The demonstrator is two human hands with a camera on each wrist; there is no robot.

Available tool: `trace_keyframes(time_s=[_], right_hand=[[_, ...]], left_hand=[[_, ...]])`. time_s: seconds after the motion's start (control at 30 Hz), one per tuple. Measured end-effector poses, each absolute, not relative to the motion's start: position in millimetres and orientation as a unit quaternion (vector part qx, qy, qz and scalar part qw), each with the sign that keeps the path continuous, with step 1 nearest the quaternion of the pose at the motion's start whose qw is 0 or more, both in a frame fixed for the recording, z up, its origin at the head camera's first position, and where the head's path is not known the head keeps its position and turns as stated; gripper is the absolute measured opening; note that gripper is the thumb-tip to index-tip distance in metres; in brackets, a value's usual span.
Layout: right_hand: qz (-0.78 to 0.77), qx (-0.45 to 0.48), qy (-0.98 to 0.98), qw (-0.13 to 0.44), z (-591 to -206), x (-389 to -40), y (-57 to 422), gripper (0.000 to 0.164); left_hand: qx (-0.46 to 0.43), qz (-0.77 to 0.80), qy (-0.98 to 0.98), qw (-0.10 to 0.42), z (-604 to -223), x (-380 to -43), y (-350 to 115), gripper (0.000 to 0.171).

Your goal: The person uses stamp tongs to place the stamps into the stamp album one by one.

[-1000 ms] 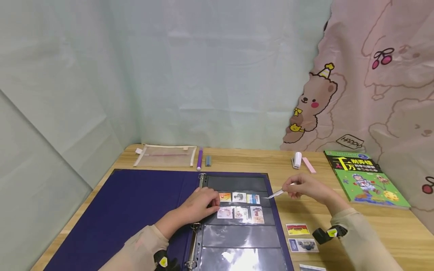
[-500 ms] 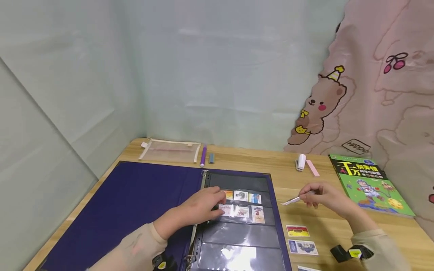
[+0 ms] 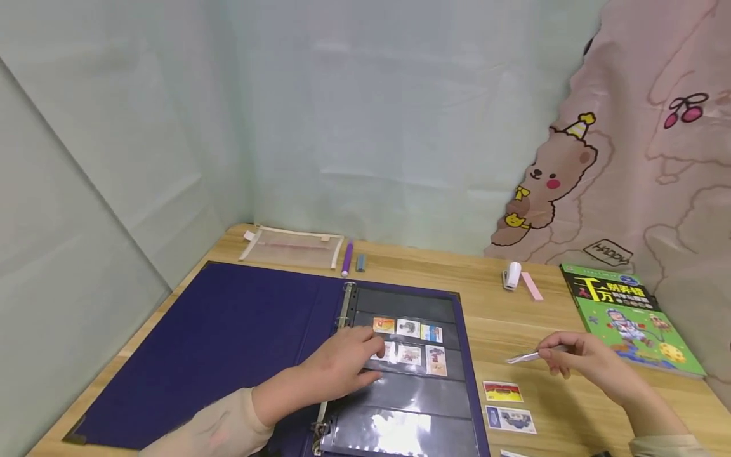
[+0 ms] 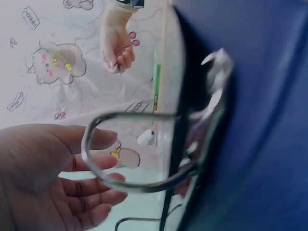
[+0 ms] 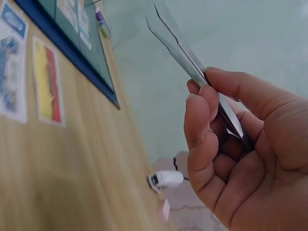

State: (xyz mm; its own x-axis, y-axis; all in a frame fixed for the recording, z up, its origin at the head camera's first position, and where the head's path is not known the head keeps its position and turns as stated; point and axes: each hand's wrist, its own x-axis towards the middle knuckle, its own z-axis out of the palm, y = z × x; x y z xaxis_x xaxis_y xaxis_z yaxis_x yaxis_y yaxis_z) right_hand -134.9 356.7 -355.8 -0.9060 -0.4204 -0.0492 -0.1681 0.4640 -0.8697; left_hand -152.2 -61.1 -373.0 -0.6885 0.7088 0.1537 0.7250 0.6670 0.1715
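Note:
My right hand (image 3: 582, 362) pinches a pair of metal tweezers (image 5: 192, 65) above the table, right of the binder. Their bent tips stand apart with nothing between them in the right wrist view. My left hand (image 3: 342, 362) hovers over the ring side of an open dark blue stamp album (image 3: 228, 343), fingers relaxed and holding nothing. Two rows of stamps (image 3: 408, 327) sit in the black pocket page (image 3: 411, 397); the left hand partly covers the lower row. Beside the album lie a red and yellow stamp (image 3: 502, 391) and a blue and white stamp (image 3: 511, 419).
Metal rings (image 4: 134, 187) rise from the album's spine. Along the back lie a mesh pouch (image 3: 292, 247), a purple marker (image 3: 347, 259) and a small grey-blue block (image 3: 361, 263). A white stapler (image 3: 511, 277), pink strip (image 3: 532, 286) and green book (image 3: 634, 324) lie at the right.
My right hand has drawn the tweezers away from the page, rightward and toward me. My left hand has lifted slightly and shifted toward me, uncovering the orange stamp. The head view has turned a little.

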Motion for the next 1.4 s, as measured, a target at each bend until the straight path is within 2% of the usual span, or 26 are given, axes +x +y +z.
trace_keyframes(time_s=[0.17, 0.33, 0.57, 0.87, 1.4], right_hand=[[-0.483, -0.147, 0.855, 0.120, -367.4, -122.1, 366.7, 0.018], [-0.492, -0.135, 0.853, 0.111, -379.9, -114.2, 374.8, 0.018], [-0.530, -0.126, 0.823, 0.161, -396.2, -110.7, 386.4, 0.022], [-0.504, -0.092, 0.846, 0.148, -408.0, -109.6, 390.2, 0.019], [-0.506, -0.097, 0.845, 0.144, -411.9, -110.6, 389.3, 0.019]], left_hand=[[-0.385, -0.118, -0.915, 0.033, -378.9, -144.1, -62.2, 0.027], [-0.373, -0.115, -0.919, 0.055, -385.5, -140.1, -63.9, 0.029], [-0.357, -0.098, -0.927, 0.065, -393.5, -141.5, -67.1, 0.033], [-0.350, -0.076, -0.929, 0.095, -404.6, -142.1, -67.9, 0.038], [-0.351, -0.101, -0.927, 0.080, -406.3, -142.6, -68.4, 0.037]])
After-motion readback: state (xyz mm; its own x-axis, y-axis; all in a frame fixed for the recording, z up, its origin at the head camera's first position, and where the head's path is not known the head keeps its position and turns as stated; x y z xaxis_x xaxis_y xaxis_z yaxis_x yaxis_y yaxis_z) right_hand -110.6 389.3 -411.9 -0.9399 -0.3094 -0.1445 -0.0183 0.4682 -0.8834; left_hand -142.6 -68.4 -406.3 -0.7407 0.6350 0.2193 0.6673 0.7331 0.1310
